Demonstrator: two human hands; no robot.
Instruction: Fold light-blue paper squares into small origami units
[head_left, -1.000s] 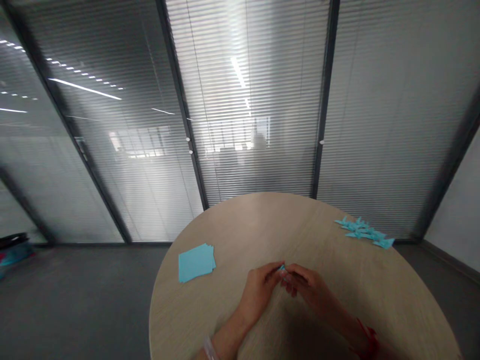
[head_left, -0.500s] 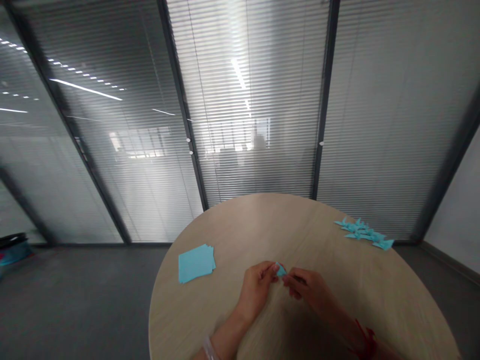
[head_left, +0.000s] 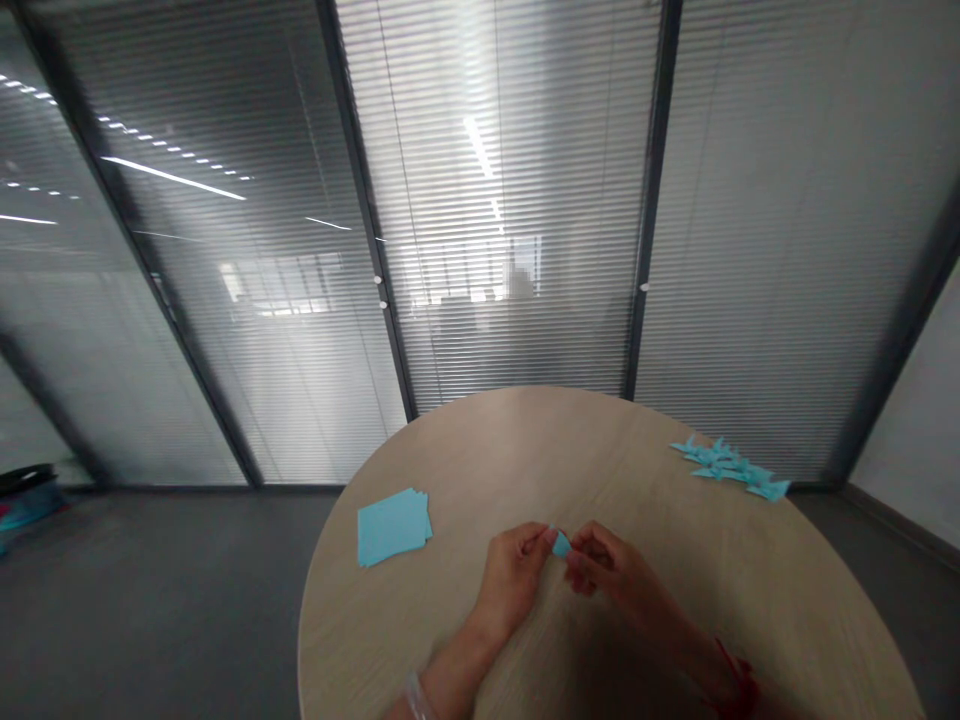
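Between my two hands is a small folded piece of light-blue paper, above the near middle of the table. My left hand pinches its left side with thumb and fingers. On the other side my right hand is closed at the paper's right edge, thumb against curled fingers. Fingers cover much of the paper, so its full folded shape is hidden. To the left lies a stack of flat light-blue paper sheets, slightly fanned. Several folded light-blue paper pieces with pointed ends sit grouped at the far right.
The round wooden table has its curved edge close to a glass partition with blinds. A dark-rimmed blue item stands on the grey floor at the far left.
My right hand's fingers have shifted slightly, with the index finger raised higher beside the paper. The paper is turned a little between the fingers. My left hand stays in place.
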